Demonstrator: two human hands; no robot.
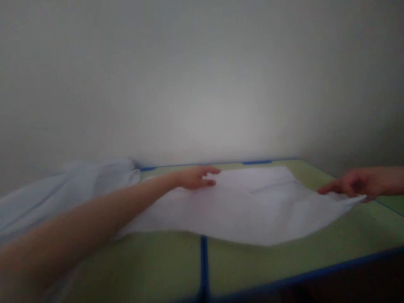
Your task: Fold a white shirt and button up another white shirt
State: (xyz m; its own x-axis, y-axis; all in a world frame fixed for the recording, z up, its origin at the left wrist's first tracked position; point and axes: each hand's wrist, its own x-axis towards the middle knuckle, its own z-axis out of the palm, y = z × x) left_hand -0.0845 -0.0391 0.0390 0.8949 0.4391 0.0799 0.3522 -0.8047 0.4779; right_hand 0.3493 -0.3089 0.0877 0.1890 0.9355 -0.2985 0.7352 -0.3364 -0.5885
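Pinching white cloth [252,206] unmarked: right hand [356,184], left hand [195,177].

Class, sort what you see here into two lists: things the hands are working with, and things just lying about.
In use:
white cloth, spread on the table
left hand, resting flat on it
right hand, at its right corner

Lying about:
pale bundle of fabric at left
green table with blue lines, only the support

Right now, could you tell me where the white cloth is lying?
In the head view the white cloth lies spread across the far half of the green table, between the left hand and the right hand.
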